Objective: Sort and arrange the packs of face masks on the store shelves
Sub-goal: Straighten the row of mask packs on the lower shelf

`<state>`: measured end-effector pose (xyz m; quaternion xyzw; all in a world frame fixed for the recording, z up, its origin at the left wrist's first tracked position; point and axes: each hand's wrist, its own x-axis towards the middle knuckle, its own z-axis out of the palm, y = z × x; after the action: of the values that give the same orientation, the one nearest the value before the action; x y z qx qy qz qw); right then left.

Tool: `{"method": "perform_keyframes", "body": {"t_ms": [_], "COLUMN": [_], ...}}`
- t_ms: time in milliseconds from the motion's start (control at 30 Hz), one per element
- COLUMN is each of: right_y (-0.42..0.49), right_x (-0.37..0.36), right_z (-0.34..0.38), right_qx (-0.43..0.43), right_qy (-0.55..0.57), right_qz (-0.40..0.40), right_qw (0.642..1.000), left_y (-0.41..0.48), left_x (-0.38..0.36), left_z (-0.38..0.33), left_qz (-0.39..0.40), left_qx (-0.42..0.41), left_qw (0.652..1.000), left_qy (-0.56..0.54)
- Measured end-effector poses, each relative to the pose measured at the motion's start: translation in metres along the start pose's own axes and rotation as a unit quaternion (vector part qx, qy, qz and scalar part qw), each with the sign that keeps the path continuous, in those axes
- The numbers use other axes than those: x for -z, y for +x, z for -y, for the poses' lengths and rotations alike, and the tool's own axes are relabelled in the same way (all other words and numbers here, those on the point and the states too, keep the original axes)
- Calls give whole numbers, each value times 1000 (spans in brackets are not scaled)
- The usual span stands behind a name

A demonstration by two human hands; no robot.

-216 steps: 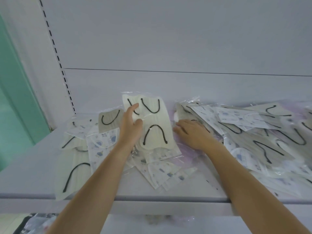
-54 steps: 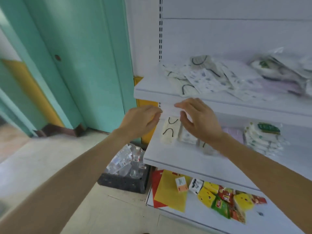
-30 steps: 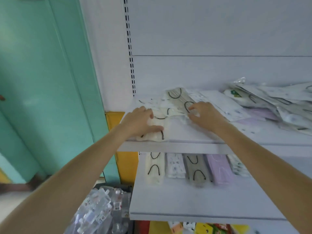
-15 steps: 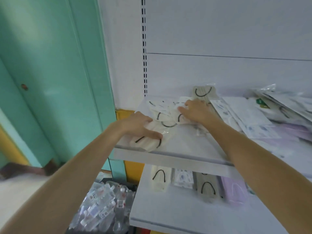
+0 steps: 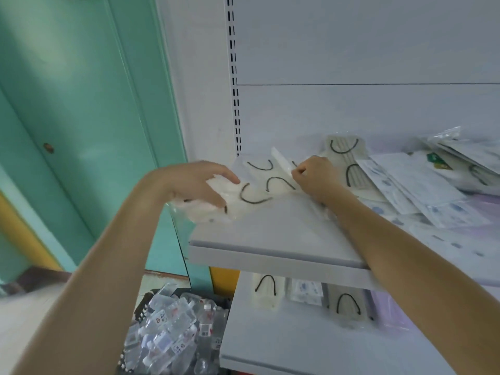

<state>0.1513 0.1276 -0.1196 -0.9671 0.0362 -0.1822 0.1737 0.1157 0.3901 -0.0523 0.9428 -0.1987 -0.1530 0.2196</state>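
My left hand [image 5: 197,185] grips a cream mask pack with black ear loops [image 5: 243,201] at the left front corner of the upper shelf [image 5: 270,239]. My right hand [image 5: 315,177] pinches the edge of a second cream pack [image 5: 273,180] lying just behind the first. A grey pack with black loops [image 5: 346,155] leans against the back wall to the right. Loose printed white packs [image 5: 411,190] are piled further right. On the lower shelf [image 5: 297,345] a row of packs stands in line: a cream pack [image 5: 266,290], a printed pack [image 5: 307,290] and a grey one [image 5: 347,301].
A dark crate of clear plastic bottles [image 5: 176,331] sits on the floor below left of the shelves. A teal door [image 5: 75,117] and a slotted white upright [image 5: 234,77] border the shelf on the left. More bagged packs [image 5: 465,155] lie at the far right.
My left hand has lifted its cream pack toward the shelf's left corner. My right hand has curled from lying flat on the packs to pinching one. The view has shifted right.
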Motion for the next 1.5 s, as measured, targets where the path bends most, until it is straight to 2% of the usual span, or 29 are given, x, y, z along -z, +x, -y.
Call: {"method": "perform_keyframes", "body": {"t_ms": [100,167,233,267,333,433,600,733,800,867,933,967,1000,1067,1133,1233,1300,1367,1433,1500], "right_y": [1,-1,-4,-4,-3,-1,4,6,6,7,7,5,2,-2,-3,-4,-8,-13,-15,-17], "right_x": [5,5,3,1,1,3,4,3,7,15,23,26,27,23,18,17,21,24,29,33], "right_z": [-1,-2,0,0,1,0,-3,-6,-4,-5,-10,-13,-14,-16,-17,-19,-18,-14,-10,-7], "right_qx": [-7,-1,7,8,-3,-19,-54,-80,-89,-100,-67,-40,-18,1,6,21,13,14,1,-30], "right_qy": [-28,-31,-23,-18,-5,33,141,219,253,288,245,179,92,-60,-103,-86,-43,1,65,149], "right_qz": [-33,-30,-29,-31,-30,-2,40,45,36,15,7,36,85,189,217,179,140,103,79,57], "right_qw": [999,999,999,999,1000,999,988,971,963,952,967,982,992,980,971,980,989,995,995,987], "left_y": [-3,9,25,36,61,88,115,119,117,113,109,105,101,96,94,93,96,99,99,98], "left_x": [16,14,1,-8,-30,-58,-67,-64,-63,-62,-63,-62,-61,-60,-59,-58,-58,-58,-61,-64], "left_z": [4,4,-6,-12,-24,-42,-54,-49,-45,-44,-43,-44,-45,-46,-47,-47,-47,-45,-45,-48], "left_qz": [-118,-227,-304,-311,-281,-221,-196,-211,-219,-264,-368,-426,-481,-560,-590,-584,-540,-458,-376,-336], "left_qx": [40,74,78,73,78,100,101,97,96,82,61,47,30,-2,-34,-46,-28,-5,15,26], "left_qw": [988,963,929,918,918,945,948,890,874,865,846,826,801,756,724,697,708,751,807,843], "left_qy": [-95,-127,-196,-235,-270,-222,-230,-392,-424,-419,-380,-367,-355,-339,-356,-412,-453,-476,-455,-419]}}
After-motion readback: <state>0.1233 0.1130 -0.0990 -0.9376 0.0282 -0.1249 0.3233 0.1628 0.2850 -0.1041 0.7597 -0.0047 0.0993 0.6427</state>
